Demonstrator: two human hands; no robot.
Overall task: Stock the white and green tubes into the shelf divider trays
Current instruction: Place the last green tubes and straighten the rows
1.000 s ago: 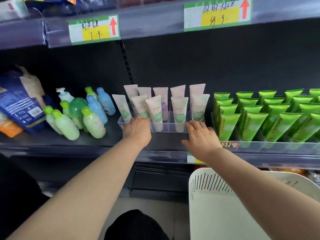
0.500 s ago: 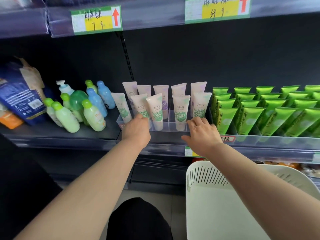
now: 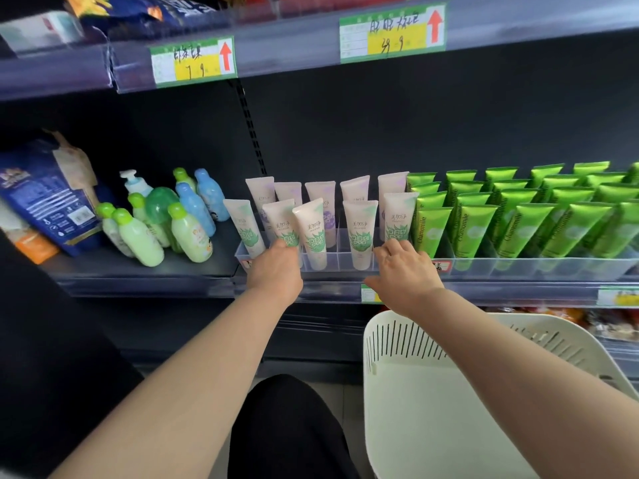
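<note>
Several white and green tubes (image 3: 359, 233) stand cap-down in a clear divider tray (image 3: 337, 262) on the middle shelf, in a front and a back row. My left hand (image 3: 276, 271) is at the tray's front left. Its fingers curl over the front wall at the base of the second front tube (image 3: 279, 216), with the fingertips hidden. My right hand (image 3: 404, 271) rests at the tray's front right, its fingers straight and spread, touching the base of the rightmost front tube (image 3: 398, 216).
Bright green tubes (image 3: 511, 223) fill a long tray to the right. Small green and blue bottles (image 3: 162, 223) crowd the shelf to the left, beside a blue bag (image 3: 45, 198). A white slotted basket (image 3: 449, 392) sits below my right arm. An upper shelf with price labels (image 3: 193, 62) hangs overhead.
Both hands stay at the tray's front edge, and the tubes keep their places. Only my view has shifted slightly.
</note>
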